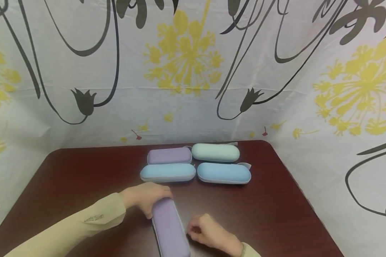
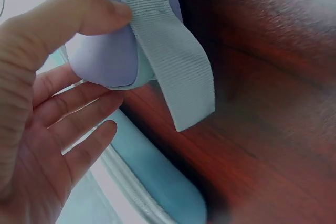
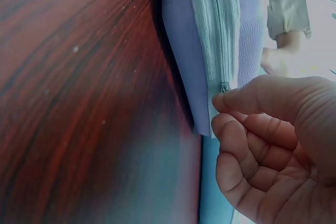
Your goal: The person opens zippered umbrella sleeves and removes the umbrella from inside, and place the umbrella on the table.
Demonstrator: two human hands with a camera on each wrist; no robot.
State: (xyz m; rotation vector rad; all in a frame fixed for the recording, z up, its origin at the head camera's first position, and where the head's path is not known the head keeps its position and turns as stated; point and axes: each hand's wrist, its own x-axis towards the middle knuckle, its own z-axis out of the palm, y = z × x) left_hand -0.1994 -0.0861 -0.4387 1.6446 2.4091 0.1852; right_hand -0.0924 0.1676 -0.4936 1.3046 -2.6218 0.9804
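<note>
A purple zip pencil case [image 1: 170,228] lies lengthwise at the front of the table. My left hand [image 1: 148,196] grips its far end, the thumb on top beside a pale fabric loop [image 2: 184,72] in the left wrist view. The other fingers of that hand reach around the end. At the case's right side is my right hand [image 1: 210,232], with fingers curled. In the right wrist view its thumb and forefinger pinch the small zipper pull [image 3: 225,86] at the end of the pale zipper [image 3: 218,30]. The zipper looks closed along the part that shows.
Farther back on the dark red wooden table [image 1: 93,171] several more cases sit close together: a purple case [image 1: 169,156], a mint case [image 1: 215,152], a light blue case [image 1: 168,172] and a blue case [image 1: 224,173]. A patterned cloth [image 1: 180,117] hangs behind the table.
</note>
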